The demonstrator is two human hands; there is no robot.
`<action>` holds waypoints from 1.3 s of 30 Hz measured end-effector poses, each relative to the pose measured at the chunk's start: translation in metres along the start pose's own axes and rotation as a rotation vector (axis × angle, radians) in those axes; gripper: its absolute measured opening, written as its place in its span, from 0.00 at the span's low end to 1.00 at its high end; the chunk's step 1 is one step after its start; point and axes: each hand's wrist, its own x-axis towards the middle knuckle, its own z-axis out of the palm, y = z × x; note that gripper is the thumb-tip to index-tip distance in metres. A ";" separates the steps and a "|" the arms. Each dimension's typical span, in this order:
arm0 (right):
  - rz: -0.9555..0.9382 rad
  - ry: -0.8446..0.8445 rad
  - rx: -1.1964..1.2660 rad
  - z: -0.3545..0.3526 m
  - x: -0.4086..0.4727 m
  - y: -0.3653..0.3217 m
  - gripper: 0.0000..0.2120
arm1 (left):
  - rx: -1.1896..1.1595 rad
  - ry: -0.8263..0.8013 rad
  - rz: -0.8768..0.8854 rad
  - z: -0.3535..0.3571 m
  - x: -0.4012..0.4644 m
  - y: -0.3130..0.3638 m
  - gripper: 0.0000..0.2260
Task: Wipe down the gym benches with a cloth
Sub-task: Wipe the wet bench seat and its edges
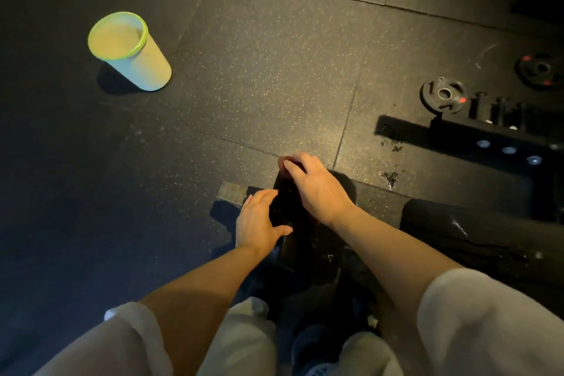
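here, both hands work on a dark cloth (285, 207) lying on the black bench pad (317, 241). the left hand (259, 223) presses on the cloth's near-left side, fingers straight and together, thumb spread. the right hand (314, 186) pinches the cloth's far edge with curled fingertips. a pale bucket with a green rim (131, 50) stands on the floor well to the far left of the bench; weight plates (444, 94) lie far right. no writing can be read.

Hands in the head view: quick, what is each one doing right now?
Left hand: open, fingers straight, pressing on the dark cloth.
Right hand: fingers curled, gripping the far end of the same cloth.
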 end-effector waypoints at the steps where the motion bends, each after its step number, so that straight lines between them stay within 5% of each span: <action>1: -0.005 0.005 -0.001 0.001 0.004 0.002 0.23 | -0.004 0.010 -0.005 0.000 0.000 0.001 0.36; 7: -0.103 -0.112 -0.006 0.014 0.006 0.025 0.24 | -0.012 0.035 -0.060 0.006 0.004 0.000 0.36; 11: 0.120 -0.036 0.097 0.016 0.023 0.022 0.28 | -0.028 -0.003 -0.048 0.002 0.011 -0.002 0.34; 16: -0.130 -0.059 0.034 0.023 0.000 0.017 0.29 | -0.053 0.010 0.024 0.009 -0.003 -0.015 0.34; 21: 0.006 0.049 0.046 0.024 0.005 0.007 0.23 | -0.084 0.057 0.107 0.006 0.002 -0.018 0.34; 26: -0.170 0.007 -0.024 0.022 0.004 0.023 0.19 | -0.087 0.064 0.213 0.011 0.010 -0.041 0.36; 39: -0.188 0.448 0.094 0.074 0.005 0.036 0.17 | -0.276 0.276 0.513 0.038 0.031 -0.069 0.35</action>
